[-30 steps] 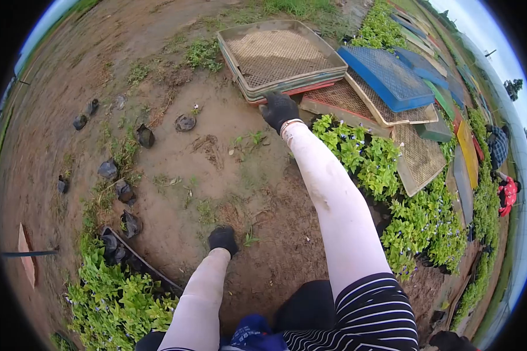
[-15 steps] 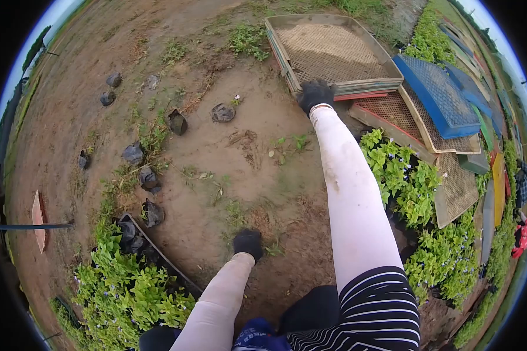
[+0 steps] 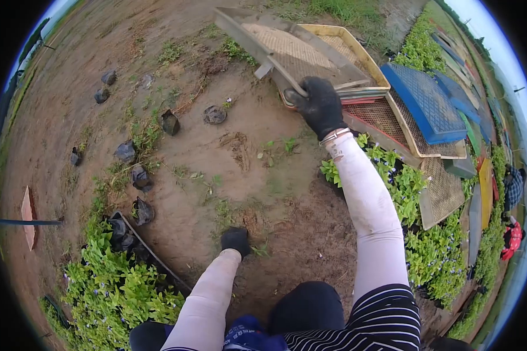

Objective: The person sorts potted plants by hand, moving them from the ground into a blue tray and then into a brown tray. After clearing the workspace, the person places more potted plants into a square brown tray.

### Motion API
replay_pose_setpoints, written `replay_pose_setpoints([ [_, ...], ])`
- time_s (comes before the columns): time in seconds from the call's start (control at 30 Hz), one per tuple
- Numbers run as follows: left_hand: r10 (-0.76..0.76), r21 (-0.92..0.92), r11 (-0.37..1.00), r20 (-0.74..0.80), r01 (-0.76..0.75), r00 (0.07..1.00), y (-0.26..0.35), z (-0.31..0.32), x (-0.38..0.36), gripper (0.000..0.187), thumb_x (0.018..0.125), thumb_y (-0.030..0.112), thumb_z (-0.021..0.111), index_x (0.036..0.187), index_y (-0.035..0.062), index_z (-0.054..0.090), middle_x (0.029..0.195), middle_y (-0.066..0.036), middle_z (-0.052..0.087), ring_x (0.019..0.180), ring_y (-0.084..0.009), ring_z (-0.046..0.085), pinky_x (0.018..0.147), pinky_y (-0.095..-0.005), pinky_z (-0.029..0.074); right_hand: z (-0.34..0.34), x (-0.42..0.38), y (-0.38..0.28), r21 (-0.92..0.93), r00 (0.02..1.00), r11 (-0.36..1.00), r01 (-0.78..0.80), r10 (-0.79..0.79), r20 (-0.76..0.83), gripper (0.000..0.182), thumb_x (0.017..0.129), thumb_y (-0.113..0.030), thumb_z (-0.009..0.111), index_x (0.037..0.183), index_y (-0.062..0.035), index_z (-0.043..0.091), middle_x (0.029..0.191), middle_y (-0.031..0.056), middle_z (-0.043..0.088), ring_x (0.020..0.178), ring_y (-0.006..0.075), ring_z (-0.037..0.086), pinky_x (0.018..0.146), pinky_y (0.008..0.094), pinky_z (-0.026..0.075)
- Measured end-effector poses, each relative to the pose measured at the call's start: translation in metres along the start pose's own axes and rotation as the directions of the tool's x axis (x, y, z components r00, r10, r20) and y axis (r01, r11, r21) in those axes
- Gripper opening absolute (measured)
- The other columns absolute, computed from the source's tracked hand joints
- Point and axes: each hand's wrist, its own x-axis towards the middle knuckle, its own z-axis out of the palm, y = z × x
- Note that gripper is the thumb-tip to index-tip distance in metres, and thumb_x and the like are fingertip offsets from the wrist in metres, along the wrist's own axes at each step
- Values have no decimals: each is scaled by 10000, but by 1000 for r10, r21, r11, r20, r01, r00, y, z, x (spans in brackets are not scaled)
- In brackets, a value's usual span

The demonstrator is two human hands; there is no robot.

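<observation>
My right hand, in a black glove, grips the near edge of a dirty grey mesh tray. This tray is tilted and turned partly off a stack of trays, with a cream tray showing beneath it. My left hand, also black-gloved, is low over the bare soil near a few small weeds. Its fingers are hidden from above, so whether it is open or closed does not show.
To the right lie blue trays, a red-edged tray and flowering plants. More seedlings stand at lower left by a tray edge. Black plastic pots are scattered over the mud. People are at far right.
My right hand has drawn nearer, pulling the top tray up and leftward off the stack, so the cream tray below now shows. My left hand stays low over the soil.
</observation>
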Motion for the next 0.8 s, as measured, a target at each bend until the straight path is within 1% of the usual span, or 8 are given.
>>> replay_pose_setpoints([
  [0.03,7,5,1000,-3,-7,1000,0,1,1,407,551,320,765,870,109,626,890,-166,640,886,-347,614,751,-460,503,0,-24,-6,38,998,999,12,-14,59,212,711,-298,692,777,-111,616,754,94,576,784,323,560,693,454,438],
  [0.2,-18,35,999,91,14,996,7,-17,-5,459,542,326,797,909,102,635,940,-163,646,924,-345,614,778,-452,502,8,-124,-6,-239,895,963,126,-6,445,155,661,-151,641,815,-134,636,816,47,606,861,258,568,698,420,434],
  [0.3,-8,42,999,103,4,995,6,-16,-3,475,541,328,809,920,101,634,958,-165,645,938,-348,612,789,-452,502,3,-154,4,-150,944,978,147,-93,317,191,668,-134,622,858,-127,634,843,48,617,895,256,564,745,416,416],
  [0.4,-16,34,999,109,12,994,5,-16,-4,517,547,326,804,979,113,614,997,-160,636,970,-344,603,818,-448,496,-31,-161,-20,-106,932,982,154,-109,345,215,670,-127,621,885,-111,623,864,59,622,923,267,557,779,418,403],
  [0.57,-36,67,997,155,25,987,6,-15,-2,581,567,340,799,1065,132,583,1087,-134,614,1045,-316,580,871,-439,484,-96,-189,-74,48,952,989,138,-146,270,362,624,-86,648,984,-111,624,897,55,615,939,261,560,828,423,424],
  [0.67,-19,72,997,143,9,990,4,-13,2,590,552,354,811,1052,137,586,1083,-133,614,1046,-310,579,880,-435,484,-120,-223,-97,103,939,984,148,-173,297,367,622,-87,654,986,-117,622,897,45,616,940,254,561,839,430,426],
  [0.7,8,72,997,140,-18,990,6,-19,-5,532,635,410,741,1047,105,603,1101,-168,615,1017,-354,584,874,-431,475,-123,-238,-105,106,935,982,154,-180,306,368,622,-94,658,987,-118,621,892,42,615,943,251,561,845,430,425],
  [0.8,134,-112,978,-310,-177,941,-23,48,11,514,771,469,617,1148,122,582,1215,-159,562,1113,-362,524,962,-445,405,-127,-294,-120,107,921,984,144,-173,349,358,631,-120,664,987,-124,621,875,31,612,947,239,560,854,426,420],
])
